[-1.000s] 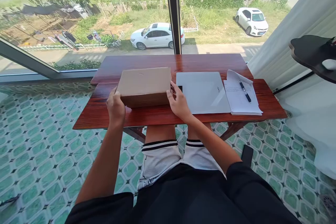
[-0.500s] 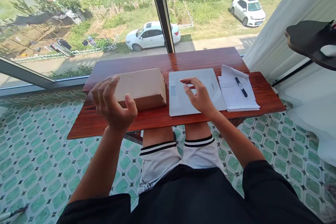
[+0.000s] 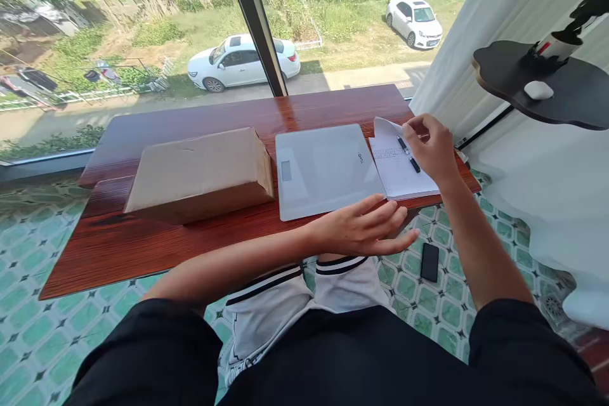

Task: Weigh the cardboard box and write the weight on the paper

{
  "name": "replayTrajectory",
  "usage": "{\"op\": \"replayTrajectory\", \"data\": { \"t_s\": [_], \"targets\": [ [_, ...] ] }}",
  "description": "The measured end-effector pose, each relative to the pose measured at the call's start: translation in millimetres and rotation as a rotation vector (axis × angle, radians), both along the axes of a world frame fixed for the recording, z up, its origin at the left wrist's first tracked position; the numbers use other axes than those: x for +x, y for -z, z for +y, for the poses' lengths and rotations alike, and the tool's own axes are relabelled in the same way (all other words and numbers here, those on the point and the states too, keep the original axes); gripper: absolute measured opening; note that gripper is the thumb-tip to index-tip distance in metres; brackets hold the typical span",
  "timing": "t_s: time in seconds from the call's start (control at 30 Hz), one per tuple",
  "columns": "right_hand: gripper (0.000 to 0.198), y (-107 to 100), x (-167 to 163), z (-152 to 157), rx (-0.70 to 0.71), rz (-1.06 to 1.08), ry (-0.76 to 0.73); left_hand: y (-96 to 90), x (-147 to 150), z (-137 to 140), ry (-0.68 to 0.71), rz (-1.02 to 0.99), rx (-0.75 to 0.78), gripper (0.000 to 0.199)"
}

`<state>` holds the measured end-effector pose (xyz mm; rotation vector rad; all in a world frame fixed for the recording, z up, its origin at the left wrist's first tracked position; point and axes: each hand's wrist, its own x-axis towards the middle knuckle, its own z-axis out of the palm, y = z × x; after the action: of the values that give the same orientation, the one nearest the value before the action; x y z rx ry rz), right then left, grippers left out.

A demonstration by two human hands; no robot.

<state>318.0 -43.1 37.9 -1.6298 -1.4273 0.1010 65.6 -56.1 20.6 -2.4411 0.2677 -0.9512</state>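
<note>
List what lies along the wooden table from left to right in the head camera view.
Cardboard box → flat white scale → notebook with a pen lying on it → right hand at the notebook's far right edge.

A black pen (image 3: 408,154) lies diagonally on an open white notebook (image 3: 399,171) at the table's right end.
</note>
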Motion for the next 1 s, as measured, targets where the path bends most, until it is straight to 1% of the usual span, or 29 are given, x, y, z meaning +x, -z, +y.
{"op": "replayTrajectory", "data": {
  "t_s": [0.07,0.1,0.2,0.3,0.43,0.57,0.73,0.8,0.87,0.93,1.0],
  "targets": [
    [0.021,9.3,15.6,-1.3,-0.067,-0.05,0.026,14.1,24.2,-4.6,0.041,0.071,0.039,0.047],
    [0.019,14.4,22.9,-1.8,-0.124,-0.079,0.043,21.9,35.7,-7.2,0.033,0.11,0.046,0.045],
    [0.017,29.7,41.6,-3.1,-0.347,-0.181,0.102,46.1,66.6,-15.9,-0.065,0.193,0.036,0.039],
    [0.017,42.1,53.6,-2.9,-0.517,-0.299,0.129,66.6,89.6,-23.3,-0.113,0.188,0.002,0.035],
    [0.019,52.8,58.1,2.0,-0.661,-0.409,0.153,84.2,104.1,-25.6,-0.187,0.19,-0.071,0.033],
    [0.018,60.1,56.0,10.9,-0.746,-0.469,0.171,95.0,106.6,-23.5,-0.243,0.134,-0.076,0.032],
    [0.018,64.6,53.5,16.1,-0.753,-0.569,0.146,101.6,109.2,-26.3,-0.292,0.086,-0.098,0.03],
    [0.02,63.8,54.6,16.1,-0.737,-0.608,0.117,102.3,110.6,-28.2,-0.291,0.083,-0.111,0.031],
    [0.022,62.4,58.2,17.1,-0.689,-0.587,0.063,103.1,111.4,-29.7,-0.285,0.096,-0.126,0.032],
    [0.026,62.4,64.1,20.5,-0.581,-0.464,-0.035,104.9,111.4,-30.9,-0.288,0.117,-0.141,0.033],
    [0.029,65.6,71.3,26.2,-0.423,-0.182,-0.13,108.1,111.3,-32.3,-0.285,0.122,-0.154,0.033]
  ]
}}
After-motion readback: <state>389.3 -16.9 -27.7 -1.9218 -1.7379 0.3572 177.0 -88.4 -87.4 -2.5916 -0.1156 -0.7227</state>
